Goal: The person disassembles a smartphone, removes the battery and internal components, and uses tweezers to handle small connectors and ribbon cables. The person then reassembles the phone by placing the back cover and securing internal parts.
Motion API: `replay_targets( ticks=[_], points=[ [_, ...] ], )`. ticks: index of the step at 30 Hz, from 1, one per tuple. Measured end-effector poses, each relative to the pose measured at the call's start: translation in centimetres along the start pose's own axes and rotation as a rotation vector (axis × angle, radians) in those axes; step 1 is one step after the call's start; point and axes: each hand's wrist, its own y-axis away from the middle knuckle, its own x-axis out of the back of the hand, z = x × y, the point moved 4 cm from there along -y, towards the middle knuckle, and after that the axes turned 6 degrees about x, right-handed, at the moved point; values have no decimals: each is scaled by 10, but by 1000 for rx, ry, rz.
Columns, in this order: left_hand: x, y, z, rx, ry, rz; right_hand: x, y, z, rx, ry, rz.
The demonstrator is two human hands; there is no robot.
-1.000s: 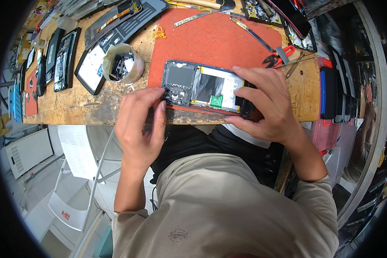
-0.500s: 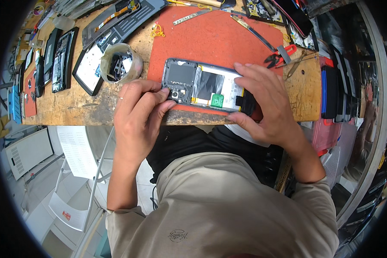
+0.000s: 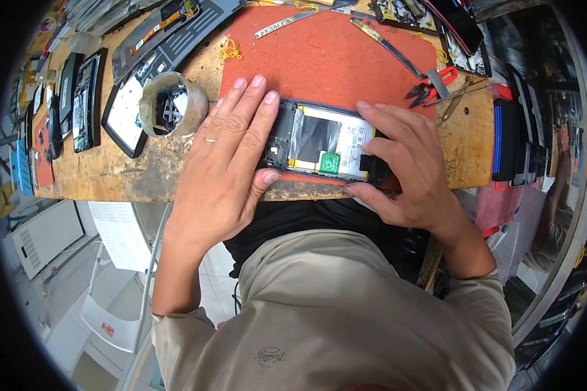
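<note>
An opened smartphone (image 3: 282, 133) lies lengthwise across the front of the red mat, its inside facing up. A white battery (image 3: 353, 138) with a dark square patch and a green sticker (image 3: 330, 162) shows in its middle. My left hand (image 3: 223, 159) lies with its fingers stretched out together over the phone's left end, hiding the camera corner in part. The thumb of that hand rests by the near edge. My right hand (image 3: 407, 163) grips the right end, fingertips on the far edge and thumb at the near edge.
Left of the phone stands a translucent cup (image 3: 197, 112) of small parts. Red-handled pliers (image 3: 434, 85) lie on the mat (image 3: 319, 65) at the right, below a thin blade tool (image 3: 391, 51). Dismantled phones (image 3: 90, 98) cover the left side of the wooden bench (image 3: 137, 176).
My left hand has gone from pinching at the phone's lower left corner to lying flat across its left end. The right hand keeps its grip. The view has shifted slightly.
</note>
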Motion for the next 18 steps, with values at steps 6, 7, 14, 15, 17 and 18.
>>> replay_targets(
  ticks=[6,7,14,15,17,18],
  points=[
    [-3,-2,0,52,-98,-123,1,0,1,-24,2,-27],
    [-2,-2,1,57,-121,-131,1,0,1,-31,1,-27],
    [1,-2,8,112,-218,-216,0,1,2,-60,-18,-72],
    [2,-3,10,116,-246,-233,0,2,2,-65,-13,-76],
    [4,-5,12,115,-297,-253,0,3,3,-68,3,-86],
    [5,-6,13,106,-329,-258,0,4,3,-62,20,-45]
  ],
)
